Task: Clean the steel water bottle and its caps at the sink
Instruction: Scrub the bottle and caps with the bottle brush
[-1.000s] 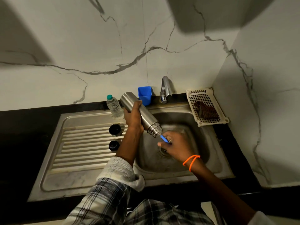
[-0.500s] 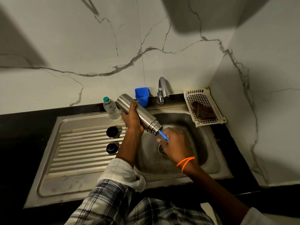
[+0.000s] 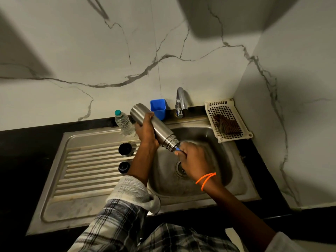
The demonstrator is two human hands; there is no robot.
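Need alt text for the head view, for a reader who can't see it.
Over a steel sink, the left hand grips a tilted steel bottle while the right hand holds a blue-handled brush at its mouth. Two black caps sit on the drainboard.

Small plastic water bottle (image 3: 124, 124) w/ green cap & blue cup (image 3: 158, 108) at sink's back edge, white basket (image 3: 227, 120) w/ brown cloth (image 3: 227, 124) at back right corner.

The left hand (image 3: 146, 132) reached forward with its fingers (image 3: 149, 116) curled round a tilted steel bottle (image 3: 154, 127). The right hand (image 3: 193, 160) gripped a blue brush handle (image 3: 177, 148) at the bottle's mouth, an orange thread (image 3: 205, 180) circling its wrist.
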